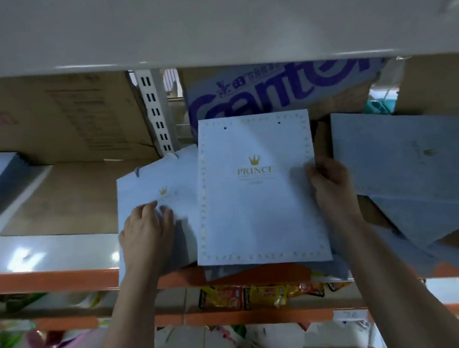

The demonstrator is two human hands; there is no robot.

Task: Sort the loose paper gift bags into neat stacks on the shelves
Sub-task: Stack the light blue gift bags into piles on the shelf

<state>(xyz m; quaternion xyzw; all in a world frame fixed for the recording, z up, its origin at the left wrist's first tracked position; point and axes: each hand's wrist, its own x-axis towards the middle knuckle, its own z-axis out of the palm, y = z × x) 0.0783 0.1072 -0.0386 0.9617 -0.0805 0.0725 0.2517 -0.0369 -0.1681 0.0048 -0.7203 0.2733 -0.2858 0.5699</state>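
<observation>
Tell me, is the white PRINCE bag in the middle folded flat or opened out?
Folded flat. The white bag shows as one thin sheet, no gaping mouth; the right hand pinches its right edge.

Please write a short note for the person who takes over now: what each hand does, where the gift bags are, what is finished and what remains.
Left hand: lies flat on the tilted white bag, holding nothing.
Right hand: grips the right edge of the PRINCE bag, which overlaps the white one.
Grey bags lie loose and askew on the right, some over the orange shelf edge.
Done: no neat stack yet. Left: square these two, then stack the grey bags.
</observation>
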